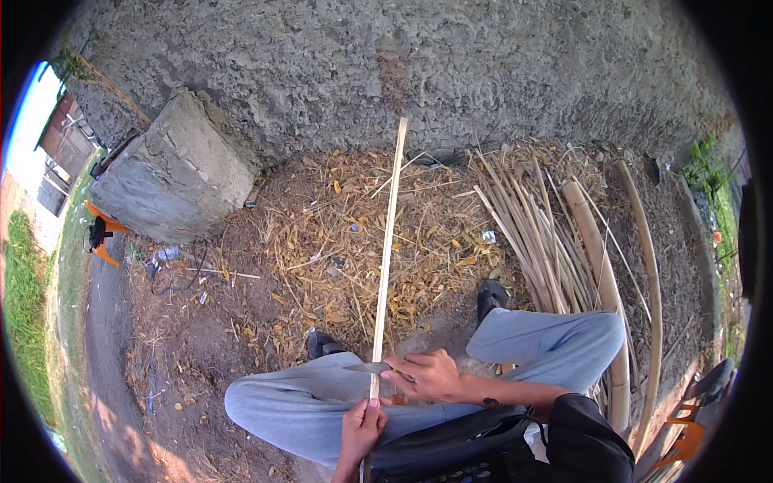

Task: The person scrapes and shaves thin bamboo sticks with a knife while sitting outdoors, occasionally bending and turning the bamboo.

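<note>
A long pale bamboo strip (390,233) points away from my lap toward the wall, its far end raised over the leaf litter. Near its lower end, my left hand (361,428) is closed around the strip, thumb on top. Just above that, my right hand (427,376) grips a knife, its handle mostly hidden in the fingers. The knife blade (366,368) lies across the strip and points left. Both hands are between my knees, over grey trousers (298,406).
Split bamboo strips (531,233) lie in a pile at right, beside a thick bamboo pole (600,266) and a thinner curved pole (648,282). A concrete block (181,173) stands at left against a rough wall (499,72). Dry leaves (322,266) cover the ground.
</note>
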### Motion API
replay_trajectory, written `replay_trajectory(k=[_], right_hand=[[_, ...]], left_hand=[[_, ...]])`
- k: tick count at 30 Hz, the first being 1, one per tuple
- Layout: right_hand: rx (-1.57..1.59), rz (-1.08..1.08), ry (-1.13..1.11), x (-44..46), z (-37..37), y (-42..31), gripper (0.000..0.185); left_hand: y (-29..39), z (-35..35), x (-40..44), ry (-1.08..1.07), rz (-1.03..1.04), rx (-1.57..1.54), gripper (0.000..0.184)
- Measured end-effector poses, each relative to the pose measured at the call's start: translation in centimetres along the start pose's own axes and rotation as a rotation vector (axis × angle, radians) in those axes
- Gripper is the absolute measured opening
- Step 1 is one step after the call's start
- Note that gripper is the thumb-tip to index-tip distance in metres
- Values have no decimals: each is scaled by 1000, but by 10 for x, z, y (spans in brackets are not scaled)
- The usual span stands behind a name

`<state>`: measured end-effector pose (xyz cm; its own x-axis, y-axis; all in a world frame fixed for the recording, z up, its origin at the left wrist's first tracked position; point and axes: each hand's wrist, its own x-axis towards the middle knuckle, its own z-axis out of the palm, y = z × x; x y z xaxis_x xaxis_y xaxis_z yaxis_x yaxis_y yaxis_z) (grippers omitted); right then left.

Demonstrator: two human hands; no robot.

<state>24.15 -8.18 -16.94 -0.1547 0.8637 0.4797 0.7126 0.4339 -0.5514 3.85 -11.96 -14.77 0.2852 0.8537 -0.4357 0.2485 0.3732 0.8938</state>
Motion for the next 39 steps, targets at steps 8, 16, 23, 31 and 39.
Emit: replay_trajectory(k=[8,16,23,31,39], right_hand=[[37,-88,46,-7,3,-2,29],[-38,-42,62,-4,6,11,27],[-85,32,58,-3,5,14,27],[-83,51,109,2,3,24,24],[-48,141,158,11,-8,38,23]], left_hand=[[0,0,1,49,-8,-79,33],[1,-2,-4,4,-1,-4,28],[-4,-4,-6,5,-13,-7,26],[-9,-4,-11,-4,21,58,26],[-14,-8,-30,-58,-40,-78,35]])
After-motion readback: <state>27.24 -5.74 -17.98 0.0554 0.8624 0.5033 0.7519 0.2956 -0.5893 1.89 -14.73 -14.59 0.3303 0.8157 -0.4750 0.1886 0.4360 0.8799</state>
